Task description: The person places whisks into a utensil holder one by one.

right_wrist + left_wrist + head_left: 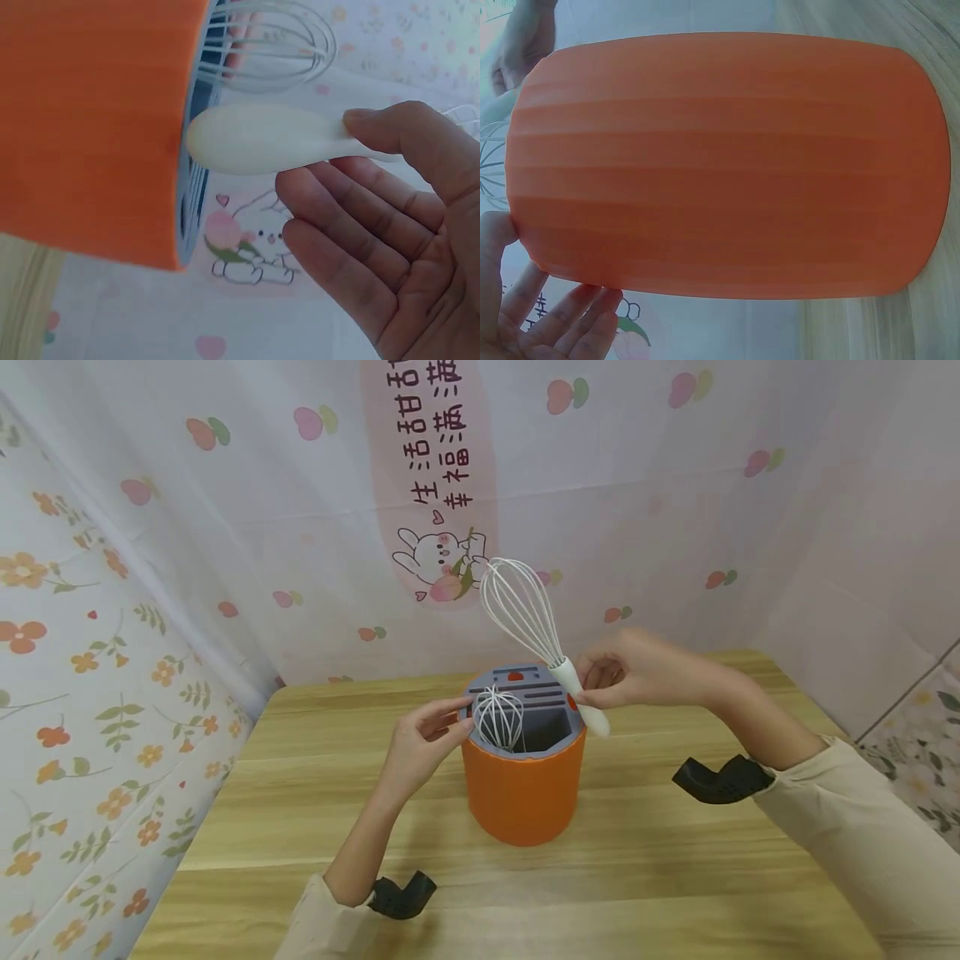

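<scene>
An orange utensil holder (523,802) with a grey slotted top stands upright on the wooden table. My left hand (423,745) grips its left rim between thumb and fingers; the left wrist view shows those fingertips (604,300) against the orange side. One whisk (500,720) sits in the holder's front opening, wire end up, its handle hidden. My right hand (626,670) pinches the white handle of a second whisk (525,610), above the holder's right side. Its wires point up and left. In the right wrist view the handle's rounded end (232,139) is beside the holder's rim.
The holder's top has narrow slots and a wider front compartment (547,727) beside the standing whisk. Wooden table (315,827) surrounds the holder. A printed curtain (315,552) hangs behind, and a flowered cloth (97,710) hangs at the left.
</scene>
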Available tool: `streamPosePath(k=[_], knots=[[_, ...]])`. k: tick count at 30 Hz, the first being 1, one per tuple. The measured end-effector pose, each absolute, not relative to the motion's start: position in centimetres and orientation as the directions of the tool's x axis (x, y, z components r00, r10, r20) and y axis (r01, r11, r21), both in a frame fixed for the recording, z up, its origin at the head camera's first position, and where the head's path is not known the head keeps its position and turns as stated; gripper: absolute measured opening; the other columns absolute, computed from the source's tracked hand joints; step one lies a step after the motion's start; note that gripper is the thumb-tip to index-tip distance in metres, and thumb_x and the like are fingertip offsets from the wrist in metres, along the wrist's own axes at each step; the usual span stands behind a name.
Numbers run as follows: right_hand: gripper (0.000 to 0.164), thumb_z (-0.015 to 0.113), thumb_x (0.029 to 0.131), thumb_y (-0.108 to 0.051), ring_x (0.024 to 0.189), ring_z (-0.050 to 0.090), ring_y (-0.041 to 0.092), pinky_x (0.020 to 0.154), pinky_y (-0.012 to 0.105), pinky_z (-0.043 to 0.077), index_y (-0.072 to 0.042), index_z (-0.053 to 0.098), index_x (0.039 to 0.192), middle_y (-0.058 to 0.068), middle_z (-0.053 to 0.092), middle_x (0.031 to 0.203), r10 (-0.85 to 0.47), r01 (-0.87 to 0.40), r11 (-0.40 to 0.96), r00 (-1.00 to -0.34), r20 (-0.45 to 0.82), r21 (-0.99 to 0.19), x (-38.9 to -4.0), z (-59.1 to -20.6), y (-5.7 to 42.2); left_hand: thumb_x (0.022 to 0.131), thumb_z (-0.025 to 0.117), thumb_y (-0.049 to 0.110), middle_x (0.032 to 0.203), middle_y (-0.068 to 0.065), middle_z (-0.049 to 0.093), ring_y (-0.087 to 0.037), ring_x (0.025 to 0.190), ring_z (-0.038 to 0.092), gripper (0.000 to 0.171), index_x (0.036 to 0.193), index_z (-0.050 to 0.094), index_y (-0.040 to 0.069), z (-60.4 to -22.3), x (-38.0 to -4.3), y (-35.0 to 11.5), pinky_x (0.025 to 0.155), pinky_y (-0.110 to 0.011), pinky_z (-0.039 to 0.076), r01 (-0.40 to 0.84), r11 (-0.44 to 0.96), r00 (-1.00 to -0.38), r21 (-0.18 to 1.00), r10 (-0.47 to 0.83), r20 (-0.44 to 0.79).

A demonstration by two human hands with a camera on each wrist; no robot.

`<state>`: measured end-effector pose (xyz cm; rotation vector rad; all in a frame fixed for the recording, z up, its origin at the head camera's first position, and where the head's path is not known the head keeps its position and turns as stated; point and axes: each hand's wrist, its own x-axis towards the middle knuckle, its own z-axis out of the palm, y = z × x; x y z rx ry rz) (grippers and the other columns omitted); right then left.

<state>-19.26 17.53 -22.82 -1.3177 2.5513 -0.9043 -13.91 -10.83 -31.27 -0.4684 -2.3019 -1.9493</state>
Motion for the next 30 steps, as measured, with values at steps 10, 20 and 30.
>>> streamPosePath(k=[10,20,30], knots=[[0.006,0.068,0.082,-0.014,0.071,0.063,0.007,0.068,0.028,0.053,-0.011,0.063,0.082,-0.004,0.064,0.075,-0.805,-0.691,0.425,-0.583,0.104,-0.585,-19.9,-22.8,14.4,0.086,0.063,0.004,0.123,-0.017,0.055,-0.035,0.112,0.052,0.034,0.118,0.06,-0.004,-31.2,-14.0,-10.7,0.095,-0.042,0.042,0.296,0.137,-0.945,0.945,0.186,0.269],[0.005,0.068,0.081,-0.009,0.072,0.064,0.007,0.065,0.025,0.053,-0.012,0.064,0.08,-0.005,0.065,0.076,-0.846,-0.69,0.416,-0.532,0.026,-0.593,-20.3,-24.1,13.9,0.085,0.063,0.003,0.121,-0.018,0.056,-0.033,0.109,0.054,0.033,0.117,0.06,-0.004,-31.2,-14.0,-10.7,0.094,-0.043,0.042,0.302,0.128,-0.945,0.945,0.172,0.278],[0.008,0.068,0.078,-0.008,0.069,0.063,0.005,0.064,0.023,0.052,-0.009,0.061,0.08,-0.004,0.066,0.074,-0.853,-0.707,0.466,-0.518,-0.059,-0.532,-20.5,-23.8,13.2,0.085,0.064,0.003,0.12,-0.018,0.057,-0.036,0.11,0.053,0.033,0.117,0.06,-0.004,-31.3,-14.1,-10.7,0.094,-0.044,0.042,0.298,0.135,-0.947,0.945,0.165,0.274]])
